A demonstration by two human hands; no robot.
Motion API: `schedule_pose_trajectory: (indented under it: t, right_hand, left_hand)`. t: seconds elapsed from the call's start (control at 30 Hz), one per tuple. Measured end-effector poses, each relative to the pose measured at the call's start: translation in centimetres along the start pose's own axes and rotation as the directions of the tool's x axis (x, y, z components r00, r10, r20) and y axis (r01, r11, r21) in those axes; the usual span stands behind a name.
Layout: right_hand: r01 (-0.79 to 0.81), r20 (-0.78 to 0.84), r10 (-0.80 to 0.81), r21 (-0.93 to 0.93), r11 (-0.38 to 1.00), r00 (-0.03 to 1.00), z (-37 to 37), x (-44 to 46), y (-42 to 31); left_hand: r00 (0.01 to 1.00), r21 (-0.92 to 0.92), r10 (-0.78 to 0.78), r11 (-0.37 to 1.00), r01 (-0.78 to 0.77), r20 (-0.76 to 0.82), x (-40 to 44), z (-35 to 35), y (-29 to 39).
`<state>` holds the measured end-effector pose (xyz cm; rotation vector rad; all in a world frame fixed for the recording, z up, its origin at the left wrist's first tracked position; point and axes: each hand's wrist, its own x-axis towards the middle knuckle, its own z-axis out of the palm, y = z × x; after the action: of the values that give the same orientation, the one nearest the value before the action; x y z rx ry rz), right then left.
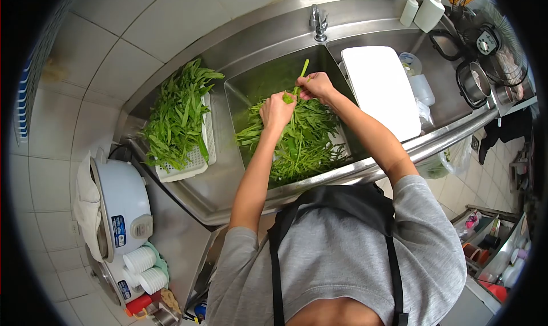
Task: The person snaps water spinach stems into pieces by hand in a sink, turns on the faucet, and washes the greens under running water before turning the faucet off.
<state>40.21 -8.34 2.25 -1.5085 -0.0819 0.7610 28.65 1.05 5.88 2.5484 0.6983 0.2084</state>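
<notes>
At 8 o'clock from the view's centre stands a large cooker, with stacked white cups nearer 7:30. At 10 o'clock, a pile of leafy greens rests on a white perforated tray beside the steel basin. Slightly toward 12 o'clock, the left hand is closed, fingers curled on green stems. At 5 o'clock from that hand, a loose heap of similar greens lies in the basin. A stalk points between 12 and 1 o'clock; the right hand, at 1 o'clock, pinches it. The tap stands beyond. At 2 o'clock, a white panel covers part of the adjoining basin.
</notes>
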Motion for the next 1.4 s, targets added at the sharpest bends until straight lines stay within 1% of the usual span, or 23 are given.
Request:
schedule_pose_trajectory:
  t: [0.23,0.3,0.4,0.53,0.57,0.6,0.63,0.67,0.7,0.73,0.77,0.8,0.83,0.87,0.9,0.93,0.97,1.03,1.07,1.13,1.23,1.33,1.4]
  right_hand:
    - [0.065,-0.117,-0.054,0.093,0.994,0.992,1.3,-0.7,1.3]
    - [0.113,-0.157,-0.087,0.164,0.980,0.984,2.0,-1.1,1.9]
    - [0.133,-0.245,-0.095,0.146,0.980,0.965,2.9,-1.2,3.4]
    - [0.193,-0.443,-0.106,0.157,0.969,0.890,2.4,-1.7,5.2]
    - [0.170,-0.428,-0.201,-0.110,0.979,0.881,0.8,-1.9,6.2]
    - [0.128,-0.333,-0.169,-0.142,0.982,0.928,-0.6,-1.3,8.2]
    - [-0.004,-0.173,-0.048,-0.289,0.957,0.984,-2.0,-0.3,11.1]
    - [-0.059,-0.012,0.062,-0.531,0.845,0.998,-3.1,-2.0,10.9]
    - [0.154,0.255,0.018,-0.634,0.758,0.967,-5.0,-0.4,15.5]
    - [-0.094,0.243,0.303,-0.618,0.781,0.921,-5.2,-1.7,13.0]
    - [-0.331,0.211,0.563,-0.628,0.704,0.799,-5.3,-3.1,10.4]
    - [-0.213,0.243,0.485,-0.676,0.706,0.840,-6.0,-2.6,9.1]
    - [-0.139,0.182,0.403,-0.749,0.648,0.897,-6.6,-1.3,6.7]
    - [-0.073,0.132,0.307,-0.815,0.574,0.943,-7.2,1.1,4.3]
    - [0.107,0.088,-0.063,-0.884,0.456,0.994,-8.4,4.2,3.4]
    - [0.227,0.094,-0.428,-0.935,0.273,0.899,-9.6,7.3,2.6]
    - [0.169,-0.022,-0.501,-0.928,0.332,0.865,-9.8,8.7,-0.8]
    - [0.253,0.109,-0.694,-0.961,0.108,0.712,-11.5,13.3,-5.0]
    - [0.223,0.188,-0.691,-0.974,-0.039,0.698,-12.0,15.5,-6.7]
    - [0.283,0.335,-0.778,-0.936,-0.209,0.532,-12.9,18.5,-8.2]
    - [0.326,0.512,-0.542,-0.854,-0.406,0.666,-14.4,21.1,-9.5]
    - [0.307,0.498,-0.491,-0.854,-0.420,0.715,-15.6,21.1,-8.8]
    - [0.293,0.443,-0.507,-0.890,-0.349,0.739,-16.6,20.8,-7.4]
  left_hand:
    - [0.996,0.074,0.045,0.996,-0.039,-0.076,0.8,1.3,-0.8]
    - [0.994,-0.086,-0.059,0.995,0.051,-0.096,0.9,1.7,-1.1]
    - [0.980,-0.318,-0.179,0.937,0.142,-0.090,1.5,3.2,-2.3]
    - [0.907,-0.646,-0.412,0.716,0.266,-0.084,2.6,7.2,-6.9]
    - [0.916,-0.629,-0.383,0.742,0.231,-0.116,2.4,7.4,-8.2]
    - [0.927,-0.647,-0.368,0.724,0.238,-0.071,2.2,6.8,-8.5]
    - [0.936,-0.664,-0.350,0.707,0.245,-0.027,1.7,5.9,-8.3]
    - [0.944,-0.679,-0.329,0.690,0.251,0.016,1.5,5.3,-8.1]
    - [0.945,-0.666,-0.323,0.696,0.269,0.044,1.6,5.0,-7.9]
    - [0.956,-0.667,-0.293,0.708,0.233,0.023,2.2,5.2,-7.8]
    - [0.964,-0.666,-0.264,0.719,0.200,0.004,2.8,5.4,-7.8]
    - [0.972,-0.665,-0.236,0.728,0.165,-0.018,3.5,5.9,-7.8]
    - [0.981,-0.711,-0.125,0.703,-0.019,-0.150,4.5,6.8,-7.5]
    - [0.992,-0.769,-0.109,0.639,0.028,-0.055,5.5,7.6,-7.4]
    - [0.996,-0.816,-0.082,0.573,0.077,0.037,6.3,7.4,-6.5]
    - [0.991,-0.852,-0.046,0.506,0.130,0.124,7.2,7.2,-5.5]
    - [0.983,-0.866,-0.050,0.468,0.179,0.176,8.1,7.3,-4.5]
    - [0.967,-0.861,-0.082,0.443,0.251,0.240,10.1,7.9,-2.4]
    - [0.958,-0.857,-0.100,0.429,0.286,0.270,11.0,8.3,-1.3]
    - [0.941,-0.884,-0.074,0.325,0.336,0.331,12.3,9.6,-0.1]
    - [0.880,-0.856,0.034,0.253,0.451,0.473,13.7,10.4,1.4]
    - [0.911,-0.871,0.083,0.339,0.356,0.405,15.1,11.9,2.1]
    - [0.916,-0.862,0.079,0.377,0.338,0.394,16.1,12.2,3.1]
